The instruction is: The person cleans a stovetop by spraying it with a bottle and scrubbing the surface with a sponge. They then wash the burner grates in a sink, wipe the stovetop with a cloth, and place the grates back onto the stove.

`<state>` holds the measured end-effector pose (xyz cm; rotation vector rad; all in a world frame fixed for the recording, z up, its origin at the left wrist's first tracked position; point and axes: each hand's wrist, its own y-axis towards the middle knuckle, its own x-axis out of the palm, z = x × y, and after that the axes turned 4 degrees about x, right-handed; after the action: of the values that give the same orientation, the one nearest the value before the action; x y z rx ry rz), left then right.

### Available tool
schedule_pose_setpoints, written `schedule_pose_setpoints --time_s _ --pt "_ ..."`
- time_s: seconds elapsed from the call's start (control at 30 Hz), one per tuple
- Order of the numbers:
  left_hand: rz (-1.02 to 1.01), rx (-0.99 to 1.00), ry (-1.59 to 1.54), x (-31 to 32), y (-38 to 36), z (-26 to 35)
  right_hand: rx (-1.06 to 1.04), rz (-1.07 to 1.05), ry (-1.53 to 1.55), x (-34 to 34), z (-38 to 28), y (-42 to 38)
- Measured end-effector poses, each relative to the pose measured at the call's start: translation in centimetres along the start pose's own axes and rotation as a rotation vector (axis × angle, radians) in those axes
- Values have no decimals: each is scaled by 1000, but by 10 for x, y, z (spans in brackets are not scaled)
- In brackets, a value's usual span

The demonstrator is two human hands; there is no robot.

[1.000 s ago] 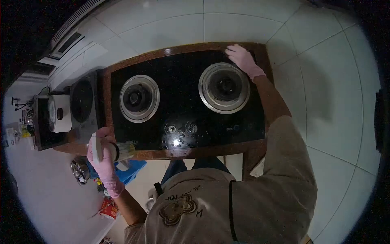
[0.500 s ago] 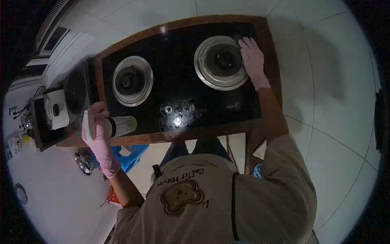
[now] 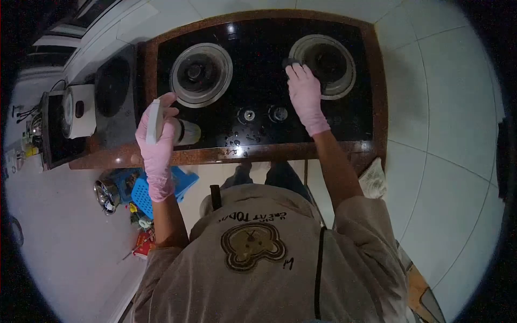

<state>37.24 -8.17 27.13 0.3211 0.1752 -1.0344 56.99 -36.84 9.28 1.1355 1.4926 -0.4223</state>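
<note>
My left hand (image 3: 157,137), in a pink glove, is closed around a spray bottle (image 3: 188,133) with a white trigger head. The bottle's clear body points right, over the front left of the black glass gas stove (image 3: 258,51). My right hand (image 3: 305,97), also gloved in pink, has its fingers bent over a dark scrubbing pad (image 3: 291,63). That pad sits at the left rim of the right burner (image 3: 340,92), its underside hidden. Behind the bottle lies the left burner (image 3: 202,100), with a silver ring around its dark centre.
Water drops (image 3: 234,142) dot the glass near two control knobs (image 3: 249,115). A brown stone edge (image 3: 215,156) frames the stove. At left stands a white rice cooker (image 3: 82,110). Below are a blue plastic basket (image 3: 142,196) and, at right, a pale cloth (image 3: 373,180).
My right hand has moved with the pad from the right burner's right side to its left rim. The left hand still grips the spray bottle. The whole view has shifted.
</note>
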Motion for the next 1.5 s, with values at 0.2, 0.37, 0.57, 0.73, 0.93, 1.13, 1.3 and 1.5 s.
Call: schedule_pose_setpoints --time_s 0.2,0.37,0.57,0.73,0.93,1.13,1.3,1.5 --pt "-120 61 -64 -12 -10 -16 -80 14 2 -19 -3 -21" --pt "-79 38 -103 -32 -25 -29 75 118 1 -39 43 -130" --pt "-83 37 -69 -43 -31 -37 252 -7 474 -46 -41 -74" --pt "-97 49 -68 -51 -34 -43 189 -330 384 -16 -51 -53" --pt "-91 81 -182 -53 -35 -52 408 -282 509 -9 -33 -24" --pt "-14 86 -200 -52 -35 -47 358 -383 742 -41 -14 -52" --pt "-17 100 -129 -53 -36 -50 296 -629 636 -33 -25 -36" --pt "-33 104 -140 -50 -35 -50 631 -143 633 -24 -11 -36"
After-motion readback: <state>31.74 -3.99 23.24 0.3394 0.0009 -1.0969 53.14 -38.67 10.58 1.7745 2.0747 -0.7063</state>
